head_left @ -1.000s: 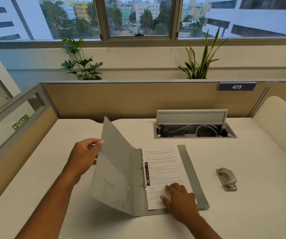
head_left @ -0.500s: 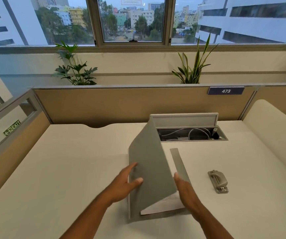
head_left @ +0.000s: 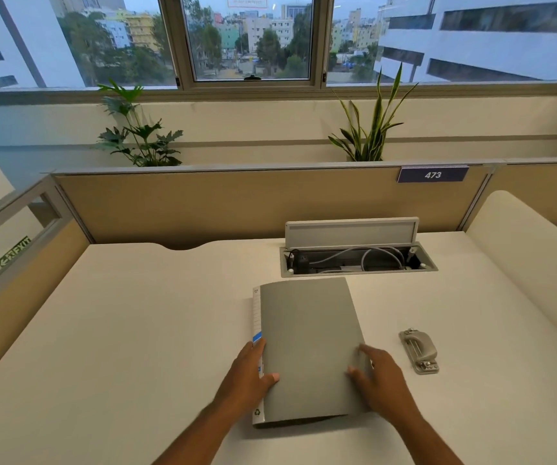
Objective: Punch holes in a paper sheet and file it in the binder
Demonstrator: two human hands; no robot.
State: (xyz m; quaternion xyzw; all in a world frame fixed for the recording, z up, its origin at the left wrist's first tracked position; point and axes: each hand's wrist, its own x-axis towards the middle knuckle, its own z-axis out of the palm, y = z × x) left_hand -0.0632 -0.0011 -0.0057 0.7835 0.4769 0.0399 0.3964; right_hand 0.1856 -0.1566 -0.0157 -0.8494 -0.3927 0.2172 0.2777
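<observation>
Near the front edge of the surface (head_left: pixel 136 330), roughly midway along it, sits your grey binder (head_left: pixel 307 347), cover down and lying flat. Your left hand (head_left: pixel 248 377) has a loose grip on the spine side, thumb on the cover and fingers curled around the labelled spine. Your right hand (head_left: pixel 376 377) rests open on the cover's right edge, clasping nothing.

What could go wrong, as I'd guess it: the sheet is hidden under the cover, so you can't tell if it's sitting clean on the rings. If a corner stuck out when the cover came down, it could get creased. Push sideways with that right hand and the binder may slide on the smooth top toward the hole punch (head_left: pixel 418 350), which lies just beside it on the right.

Further back there's an open cable hatch (head_left: pixel 357 260) with its lid up, then a tan partition (head_left: pixel 236 203) with a 473 tag (head_left: pixel 433 175). Two plants (head_left: pixel 139 135) stand behind that, under windows looking out on city buildings.
</observation>
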